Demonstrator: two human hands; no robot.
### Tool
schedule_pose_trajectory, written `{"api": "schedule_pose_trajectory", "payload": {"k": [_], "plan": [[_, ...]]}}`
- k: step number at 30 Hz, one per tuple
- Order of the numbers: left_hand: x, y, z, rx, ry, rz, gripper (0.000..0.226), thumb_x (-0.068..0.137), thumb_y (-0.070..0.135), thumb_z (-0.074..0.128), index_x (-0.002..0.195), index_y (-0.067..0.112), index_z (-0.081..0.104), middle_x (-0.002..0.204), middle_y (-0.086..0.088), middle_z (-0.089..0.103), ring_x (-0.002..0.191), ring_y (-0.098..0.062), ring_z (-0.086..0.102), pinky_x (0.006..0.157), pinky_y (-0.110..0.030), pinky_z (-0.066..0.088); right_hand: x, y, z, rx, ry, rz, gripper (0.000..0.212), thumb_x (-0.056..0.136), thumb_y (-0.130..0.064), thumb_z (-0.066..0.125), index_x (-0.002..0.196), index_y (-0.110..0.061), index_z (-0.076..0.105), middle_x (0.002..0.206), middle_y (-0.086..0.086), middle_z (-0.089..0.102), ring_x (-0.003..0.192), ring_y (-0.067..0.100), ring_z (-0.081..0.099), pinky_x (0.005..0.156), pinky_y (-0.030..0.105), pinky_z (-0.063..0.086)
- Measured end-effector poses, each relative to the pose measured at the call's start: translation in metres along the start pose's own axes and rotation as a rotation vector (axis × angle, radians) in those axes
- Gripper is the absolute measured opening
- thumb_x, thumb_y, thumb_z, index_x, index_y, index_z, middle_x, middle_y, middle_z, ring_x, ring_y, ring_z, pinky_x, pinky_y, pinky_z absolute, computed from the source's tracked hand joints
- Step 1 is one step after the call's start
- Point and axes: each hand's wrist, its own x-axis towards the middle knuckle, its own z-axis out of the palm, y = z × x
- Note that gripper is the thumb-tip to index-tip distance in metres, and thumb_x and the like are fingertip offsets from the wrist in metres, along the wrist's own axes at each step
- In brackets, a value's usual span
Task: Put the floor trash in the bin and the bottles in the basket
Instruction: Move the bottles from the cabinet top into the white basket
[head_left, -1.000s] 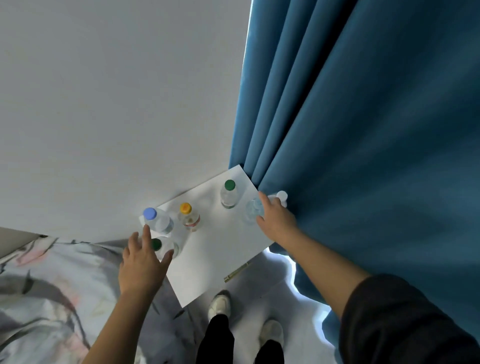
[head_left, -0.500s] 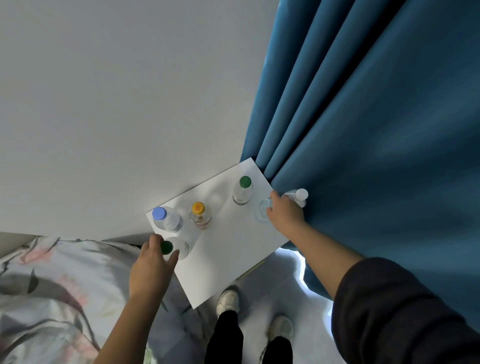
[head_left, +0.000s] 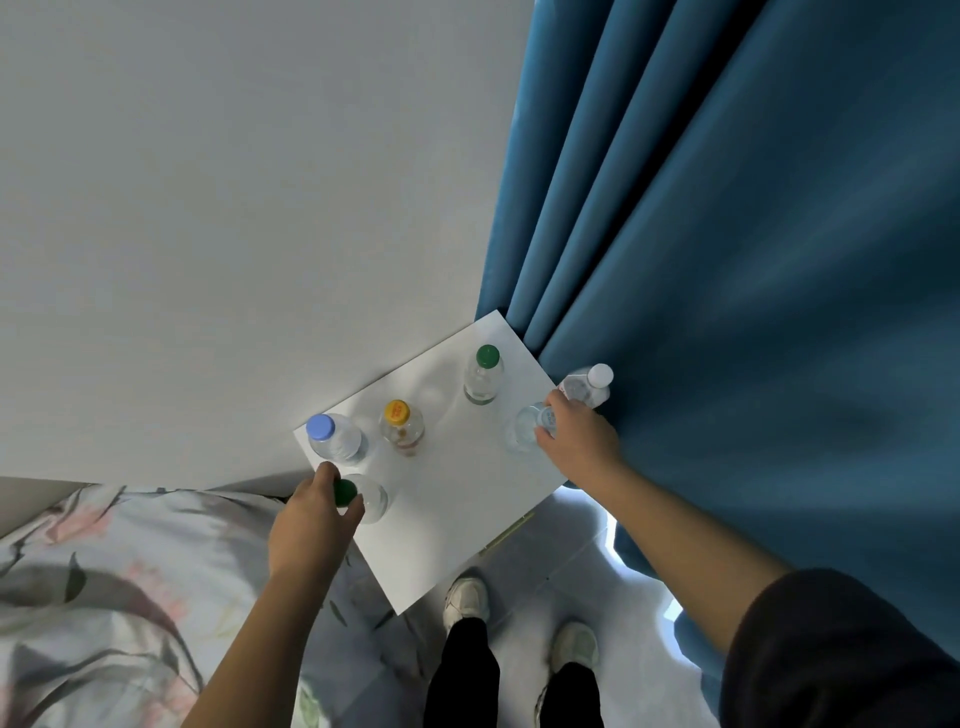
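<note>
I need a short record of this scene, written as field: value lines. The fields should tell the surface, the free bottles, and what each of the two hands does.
surface: white table, beside a blue curtain
standing free: blue-capped bottle; orange-capped bottle; green-capped bottle
left hand: grips the dark-green-capped bottle near its cap
right hand: holds the white-capped bottle, tilted, cap toward the curtain
left of table: floral bedding
basket and bin: not in view

You are looking at no readable text. The orange cap (head_left: 397, 410) is showing marks too blurred to read.
</note>
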Motion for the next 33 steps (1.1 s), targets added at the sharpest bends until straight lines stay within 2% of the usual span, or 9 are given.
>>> {"api": "schedule_pose_trajectory", "payload": {"k": [6, 9, 12, 14, 19, 22, 26, 31, 33], "plan": [[-0.023, 0.044, -0.025, -0.002, 0.032, 0.189, 0.026, 0.082, 0.031, 0.065, 0.095, 0.016, 0.048, 0.082, 0.000, 0.058, 0.064, -0.022, 0.056, 0.053, -0.030, 0.046, -0.058, 0.010, -0.035, 0.167, 0.082, 0.042, 0.032, 0.089, -0.034, 0.051, 0.118, -0.021, 0.048, 0.105, 0.002, 0.062, 0.091, 0.029, 0.060, 0.069, 0.033, 0.048], [-0.040, 0.080, -0.039, -0.079, 0.019, 0.305, 0.028, 0.081, 0.032, 0.065, 0.098, 0.018, 0.049, 0.087, 0.003, 0.058, 0.071, -0.021, 0.058, 0.059, -0.031, 0.047, -0.093, 0.020, -0.059, 0.277, 0.153, 0.096, 0.024, 0.087, -0.034, 0.056, 0.108, -0.023, 0.053, 0.099, -0.002, 0.062, 0.086, 0.025, 0.057, 0.068, 0.030, 0.043], [-0.059, 0.118, -0.048, -0.156, -0.020, 0.438, 0.026, 0.081, 0.032, 0.065, 0.099, 0.022, 0.049, 0.088, 0.006, 0.057, 0.074, -0.015, 0.058, 0.062, -0.025, 0.044, -0.127, 0.032, -0.076, 0.367, 0.240, 0.148, 0.016, 0.084, -0.034, 0.059, 0.094, -0.022, 0.054, 0.088, -0.003, 0.062, 0.079, 0.025, 0.058, 0.067, 0.034, 0.049], [-0.072, 0.144, -0.050, -0.177, -0.035, 0.522, 0.026, 0.081, 0.034, 0.065, 0.100, 0.025, 0.049, 0.088, 0.007, 0.056, 0.075, -0.012, 0.056, 0.063, -0.024, 0.045, -0.145, 0.040, -0.085, 0.419, 0.282, 0.185, 0.015, 0.083, -0.035, 0.060, 0.092, -0.024, 0.055, 0.086, -0.003, 0.063, 0.079, 0.024, 0.059, 0.068, 0.034, 0.049], [-0.099, 0.203, -0.043, -0.181, -0.040, 0.720, 0.022, 0.081, 0.033, 0.065, 0.098, 0.024, 0.055, 0.086, 0.009, 0.059, 0.071, -0.009, 0.054, 0.062, -0.023, 0.047, -0.187, 0.065, -0.104, 0.435, 0.350, 0.254, 0.021, 0.083, -0.039, 0.062, 0.100, -0.028, 0.056, 0.091, -0.008, 0.063, 0.077, 0.017, 0.053, 0.067, 0.027, 0.043], [-0.118, 0.233, -0.036, -0.167, -0.047, 0.810, 0.021, 0.081, 0.033, 0.065, 0.098, 0.023, 0.058, 0.086, 0.010, 0.059, 0.070, -0.010, 0.055, 0.064, -0.026, 0.051, -0.215, 0.084, -0.112, 0.426, 0.385, 0.295, 0.022, 0.083, -0.041, 0.062, 0.101, -0.030, 0.054, 0.086, -0.013, 0.057, 0.074, 0.013, 0.048, 0.065, 0.025, 0.038], [-0.155, 0.266, -0.027, -0.173, -0.078, 0.926, 0.021, 0.079, 0.031, 0.066, 0.097, 0.020, 0.060, 0.085, 0.011, 0.058, 0.070, -0.013, 0.055, 0.064, -0.027, 0.049, -0.259, 0.112, -0.118, 0.451, 0.443, 0.339, 0.022, 0.083, -0.040, 0.062, 0.101, -0.029, 0.055, 0.086, -0.013, 0.058, 0.079, 0.017, 0.056, 0.070, 0.030, 0.047], [-0.218, 0.293, -0.010, -0.182, -0.094, 1.019, 0.023, 0.077, 0.029, 0.069, 0.095, 0.018, 0.060, 0.083, 0.010, 0.055, 0.068, -0.011, 0.051, 0.057, -0.013, 0.035, -0.327, 0.152, -0.113, 0.471, 0.496, 0.369, 0.022, 0.084, -0.038, 0.062, 0.103, -0.030, 0.055, 0.090, -0.011, 0.060, 0.082, 0.017, 0.058, 0.073, 0.031, 0.048], [-0.248, 0.298, 0.001, -0.178, -0.096, 1.033, 0.023, 0.077, 0.030, 0.069, 0.094, 0.018, 0.060, 0.082, 0.009, 0.056, 0.067, -0.011, 0.051, 0.058, -0.012, 0.034, -0.357, 0.170, -0.106, 0.462, 0.502, 0.382, 0.023, 0.084, -0.039, 0.062, 0.103, -0.029, 0.054, 0.089, -0.012, 0.057, 0.080, 0.017, 0.056, 0.073, 0.031, 0.047]]}}
